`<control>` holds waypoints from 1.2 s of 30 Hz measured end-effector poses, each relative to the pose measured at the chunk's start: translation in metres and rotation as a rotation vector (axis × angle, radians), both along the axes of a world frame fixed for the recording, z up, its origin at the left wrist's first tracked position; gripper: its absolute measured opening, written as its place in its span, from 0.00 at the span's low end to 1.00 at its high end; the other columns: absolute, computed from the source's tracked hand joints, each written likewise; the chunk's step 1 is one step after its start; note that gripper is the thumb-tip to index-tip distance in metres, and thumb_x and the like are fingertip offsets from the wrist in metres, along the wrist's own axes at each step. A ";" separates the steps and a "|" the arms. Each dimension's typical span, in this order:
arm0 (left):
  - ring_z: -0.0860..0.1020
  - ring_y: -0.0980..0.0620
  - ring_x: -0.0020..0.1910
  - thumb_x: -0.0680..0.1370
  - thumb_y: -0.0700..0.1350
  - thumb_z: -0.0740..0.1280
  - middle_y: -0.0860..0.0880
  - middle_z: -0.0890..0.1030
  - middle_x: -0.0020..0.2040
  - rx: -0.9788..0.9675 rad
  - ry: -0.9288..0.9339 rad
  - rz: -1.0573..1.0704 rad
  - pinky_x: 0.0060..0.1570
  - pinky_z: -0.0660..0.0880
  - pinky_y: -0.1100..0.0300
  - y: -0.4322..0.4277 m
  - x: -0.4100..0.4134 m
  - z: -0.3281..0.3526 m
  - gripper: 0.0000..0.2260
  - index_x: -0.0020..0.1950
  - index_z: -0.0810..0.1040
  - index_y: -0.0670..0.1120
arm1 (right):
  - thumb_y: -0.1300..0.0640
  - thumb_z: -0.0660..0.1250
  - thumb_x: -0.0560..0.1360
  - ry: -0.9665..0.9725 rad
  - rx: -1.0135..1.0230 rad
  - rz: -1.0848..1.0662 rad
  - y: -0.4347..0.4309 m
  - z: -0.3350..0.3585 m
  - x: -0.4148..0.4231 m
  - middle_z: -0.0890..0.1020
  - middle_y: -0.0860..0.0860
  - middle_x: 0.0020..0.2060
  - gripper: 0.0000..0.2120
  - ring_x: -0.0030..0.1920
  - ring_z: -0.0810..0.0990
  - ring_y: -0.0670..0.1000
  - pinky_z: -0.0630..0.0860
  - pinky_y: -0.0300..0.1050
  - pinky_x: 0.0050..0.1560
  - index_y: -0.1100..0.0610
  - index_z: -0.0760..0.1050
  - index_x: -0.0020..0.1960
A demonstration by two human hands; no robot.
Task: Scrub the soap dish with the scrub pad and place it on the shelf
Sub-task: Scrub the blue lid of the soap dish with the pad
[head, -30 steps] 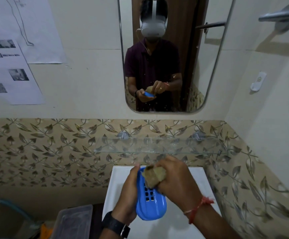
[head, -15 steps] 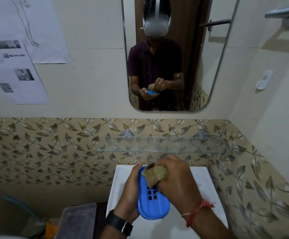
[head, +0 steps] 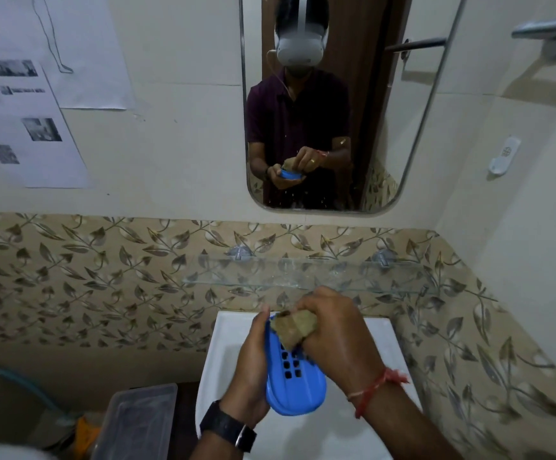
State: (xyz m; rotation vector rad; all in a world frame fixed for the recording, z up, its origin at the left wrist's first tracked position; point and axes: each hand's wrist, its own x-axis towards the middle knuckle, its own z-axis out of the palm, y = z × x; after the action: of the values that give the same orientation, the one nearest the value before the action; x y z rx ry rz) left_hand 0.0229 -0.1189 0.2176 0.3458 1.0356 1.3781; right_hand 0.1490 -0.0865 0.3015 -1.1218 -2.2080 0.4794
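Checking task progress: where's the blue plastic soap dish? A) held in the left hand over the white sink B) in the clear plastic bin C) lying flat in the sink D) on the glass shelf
A: the left hand grips the blue slotted plastic soap dish above the white sink, while the right hand presses the tan scrub pad on its far end, short of the glass wall shelf.

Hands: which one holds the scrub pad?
The right hand, with the red wrist thread, grips the tan scrub pad; the left hand, wearing a black watch, holds the blue slotted plastic soap dish.
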 end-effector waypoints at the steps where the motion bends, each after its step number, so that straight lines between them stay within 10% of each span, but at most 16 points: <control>1: 0.86 0.38 0.47 0.77 0.63 0.63 0.35 0.86 0.52 0.003 0.001 0.011 0.47 0.83 0.47 0.000 0.000 0.001 0.27 0.54 0.88 0.41 | 0.65 0.72 0.65 0.039 -0.008 0.043 -0.001 0.001 -0.001 0.79 0.50 0.40 0.06 0.39 0.78 0.48 0.77 0.42 0.41 0.58 0.82 0.41; 8: 0.81 0.35 0.46 0.82 0.61 0.56 0.28 0.84 0.51 -0.035 0.195 0.155 0.51 0.77 0.44 -0.006 -0.006 0.009 0.28 0.55 0.87 0.41 | 0.52 0.70 0.68 -0.440 -0.184 0.365 -0.011 -0.017 0.022 0.83 0.50 0.42 0.07 0.41 0.82 0.46 0.75 0.36 0.39 0.52 0.82 0.45; 17: 0.85 0.40 0.45 0.76 0.60 0.64 0.36 0.86 0.48 -0.037 0.087 0.112 0.51 0.79 0.46 -0.014 0.006 0.015 0.24 0.48 0.88 0.39 | 0.63 0.69 0.64 0.110 -0.034 0.169 -0.012 -0.015 0.001 0.79 0.50 0.39 0.08 0.40 0.78 0.46 0.75 0.37 0.42 0.56 0.82 0.42; 23: 0.80 0.39 0.45 0.81 0.62 0.57 0.33 0.82 0.51 -0.036 0.107 0.097 0.47 0.77 0.49 -0.016 -0.002 0.017 0.29 0.60 0.85 0.40 | 0.54 0.72 0.67 -0.246 -0.202 0.358 -0.023 -0.027 0.028 0.80 0.45 0.43 0.09 0.44 0.80 0.42 0.78 0.39 0.47 0.49 0.82 0.47; 30: 0.86 0.40 0.42 0.73 0.64 0.66 0.37 0.86 0.47 -0.011 0.010 0.004 0.43 0.83 0.51 -0.018 0.011 0.012 0.27 0.49 0.89 0.41 | 0.67 0.72 0.65 0.113 0.024 0.064 -0.013 -0.007 0.009 0.78 0.47 0.40 0.10 0.40 0.77 0.44 0.74 0.33 0.40 0.56 0.81 0.43; 36: 0.84 0.37 0.47 0.76 0.65 0.61 0.32 0.84 0.52 0.003 0.068 0.081 0.52 0.80 0.45 -0.013 -0.007 0.022 0.30 0.58 0.86 0.40 | 0.52 0.70 0.66 -0.142 -0.139 0.377 -0.028 -0.013 0.022 0.82 0.47 0.42 0.10 0.44 0.79 0.44 0.75 0.32 0.43 0.51 0.83 0.47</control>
State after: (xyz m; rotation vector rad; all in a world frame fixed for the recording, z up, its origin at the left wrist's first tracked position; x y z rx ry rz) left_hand 0.0157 -0.1316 0.2396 0.3584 1.1144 1.4493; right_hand 0.1713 -0.1148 0.2881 -0.8272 -2.5576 0.7405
